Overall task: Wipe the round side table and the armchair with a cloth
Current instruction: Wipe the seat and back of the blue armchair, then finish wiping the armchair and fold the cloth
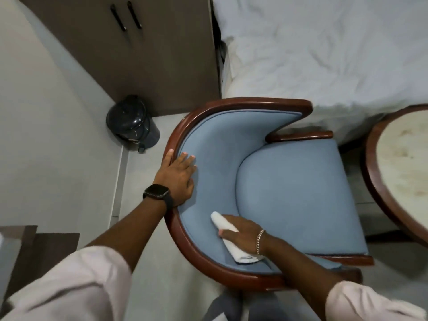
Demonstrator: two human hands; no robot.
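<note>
The armchair (294, 193) has blue upholstery and a curved dark wooden frame, seen from above. My left hand (178, 174) lies flat over the top of the curved backrest, thumb on the wood, fingers spread on the blue fabric. My right hand (240, 235) presses a folded white cloth (223, 224) against the inner backrest, low near the seat cushion's edge. The round side table (393, 172), pale top with a dark wooden rim, stands at the right edge, partly cut off.
A bed (324, 49) with white sheets lies beyond the chair. A brown cabinet (139, 54) stands at the upper left, with a small black pedal bin (133, 122) at its foot. Pale floor tiles surround the chair.
</note>
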